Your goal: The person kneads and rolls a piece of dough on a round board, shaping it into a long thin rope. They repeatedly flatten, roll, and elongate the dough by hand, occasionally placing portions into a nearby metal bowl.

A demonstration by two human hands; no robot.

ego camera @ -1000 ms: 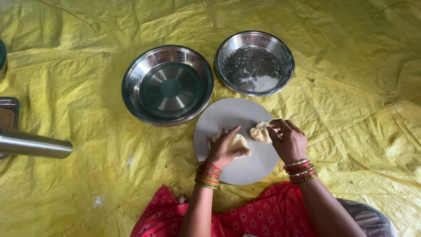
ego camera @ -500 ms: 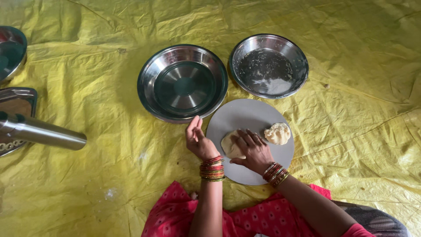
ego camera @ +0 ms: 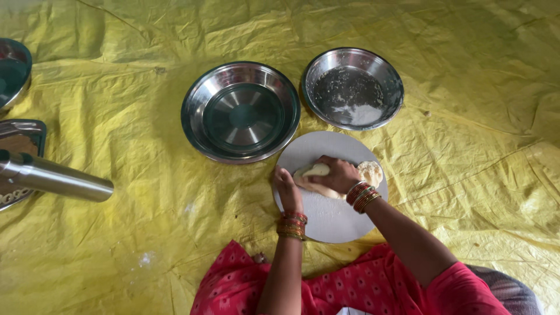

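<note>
A round grey rolling board [ego camera: 332, 219] lies on the yellow sheet in front of me. A flattened piece of pale dough [ego camera: 313, 172] rests on its far half, and my right hand [ego camera: 338, 175] presses down on it with curled fingers. A smaller lump of dough [ego camera: 371, 171] sits just right of that hand. My left hand [ego camera: 287, 188] rests on the board's left edge, fingers together, touching the dough's near-left side. Both wrists carry red and gold bangles.
Beyond the board stand a large empty steel bowl [ego camera: 240, 111] and a smaller steel bowl [ego camera: 352, 87] with white flour in it. At the left lie a steel cylinder [ego camera: 55, 178], a tray [ego camera: 17, 137] and another bowl [ego camera: 11, 70]. Yellow tarpaulin [ego camera: 466, 175] covers the floor.
My right hand moved from the small lump at the right onto the flattened dough at the board's middle. My left hand shifted from the dough to the board's left edge.
</note>
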